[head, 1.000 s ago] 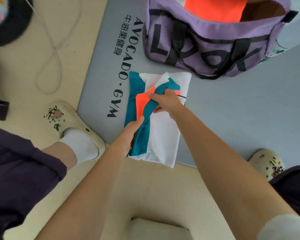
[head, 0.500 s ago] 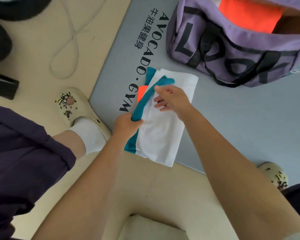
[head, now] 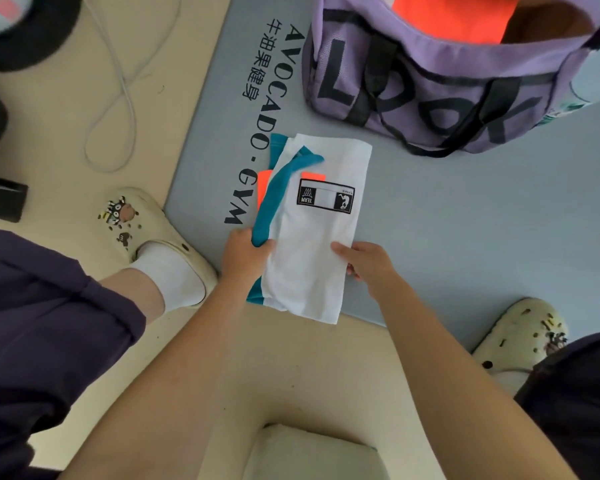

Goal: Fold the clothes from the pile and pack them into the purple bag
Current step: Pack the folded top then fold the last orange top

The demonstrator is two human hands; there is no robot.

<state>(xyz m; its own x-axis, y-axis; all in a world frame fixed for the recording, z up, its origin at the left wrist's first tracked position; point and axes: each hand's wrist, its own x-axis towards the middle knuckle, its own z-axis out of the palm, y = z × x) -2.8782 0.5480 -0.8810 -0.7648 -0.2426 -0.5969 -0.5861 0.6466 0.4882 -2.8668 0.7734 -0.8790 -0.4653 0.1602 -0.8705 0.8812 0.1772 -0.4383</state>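
the folded white garment (head: pixel 312 244), lying on the grey mat (head: pixel 465 216) before the purple bag (head: pixel 430 88), is pinched at its teal edge by the left hand (head: pixel 245 254) and gripped by the right hand (head: pixel 368 265); layers are best kept squared when lifted.

The shirt (head: pixel 312 244) lies on the mat (head: pixel 465 220), its near end over the mat's edge onto the floor (head: pixel 84 140). The bag (head: pixel 440 88) stands behind it, clothes (head: pixel 454 13) inside. A cable (head: pixel 118 91) lies left.
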